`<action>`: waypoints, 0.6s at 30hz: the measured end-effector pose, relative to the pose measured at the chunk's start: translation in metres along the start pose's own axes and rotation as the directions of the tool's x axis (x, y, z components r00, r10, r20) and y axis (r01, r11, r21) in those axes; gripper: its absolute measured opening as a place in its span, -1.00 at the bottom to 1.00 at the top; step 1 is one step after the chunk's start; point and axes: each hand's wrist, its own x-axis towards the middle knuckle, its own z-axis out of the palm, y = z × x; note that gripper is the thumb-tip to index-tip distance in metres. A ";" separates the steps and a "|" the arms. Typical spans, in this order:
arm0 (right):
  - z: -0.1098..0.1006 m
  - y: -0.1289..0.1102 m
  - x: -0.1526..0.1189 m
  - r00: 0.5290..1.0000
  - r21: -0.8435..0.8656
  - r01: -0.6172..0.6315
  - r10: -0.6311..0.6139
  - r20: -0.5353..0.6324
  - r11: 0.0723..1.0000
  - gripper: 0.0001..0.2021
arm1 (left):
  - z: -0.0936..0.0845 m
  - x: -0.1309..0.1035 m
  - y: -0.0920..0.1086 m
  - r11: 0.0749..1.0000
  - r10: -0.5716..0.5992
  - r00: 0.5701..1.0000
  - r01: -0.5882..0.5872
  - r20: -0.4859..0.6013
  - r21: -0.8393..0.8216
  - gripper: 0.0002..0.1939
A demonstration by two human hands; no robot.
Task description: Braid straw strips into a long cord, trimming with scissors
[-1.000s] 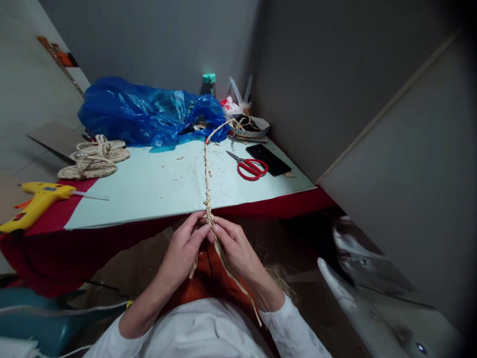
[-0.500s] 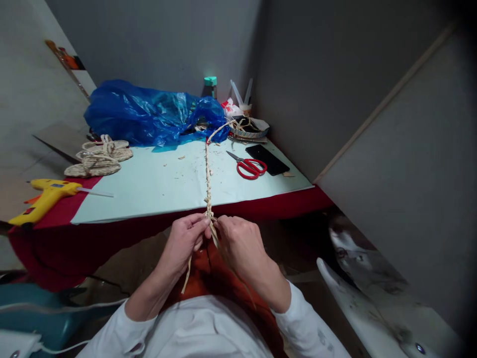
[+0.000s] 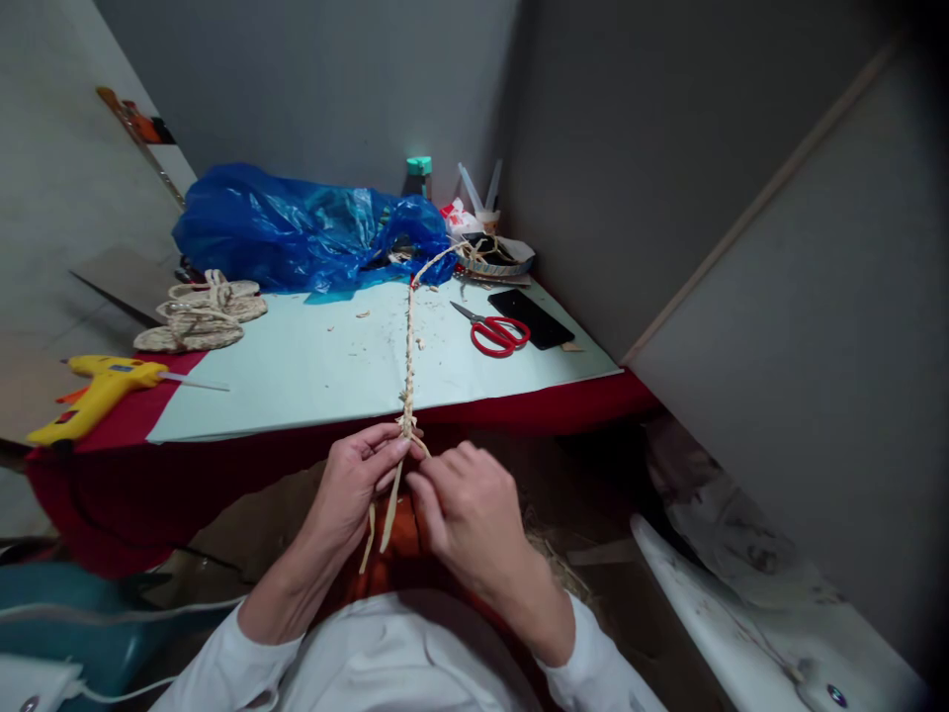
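Note:
A braided straw cord (image 3: 409, 361) runs from the back of the table over its front edge to my hands. My left hand (image 3: 356, 470) pinches the near end of the braid between thumb and fingers. Two loose straw strands (image 3: 390, 509) hang down below that grip. Just to the right, my right hand (image 3: 467, 494) is closed round another strand (image 3: 420, 447), which stretches from the braid's end into the fingers. The rest of that strand is hidden by the hand.
Red-handled scissors (image 3: 498, 334) and a black phone (image 3: 530, 318) lie right of the cord. A blue plastic bag (image 3: 274, 232) is at the back. Woven straw sandals (image 3: 197, 321) and a yellow glue gun (image 3: 96, 391) sit on the left. A grey wall (image 3: 667, 178) bounds the right side.
My right hand has pulled away from the braid's end, down and slightly right, with a strand. A second loose strand now hangs straight below my left hand, which keeps its pinch.

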 end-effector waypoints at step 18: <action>0.030 0.016 0.028 0.973 0.752 -0.212 0.203 0.106 0.624 -0.67 | -0.003 -0.012 0.003 0.762 0.232 0.973 -0.169 -0.019 0.626 -0.85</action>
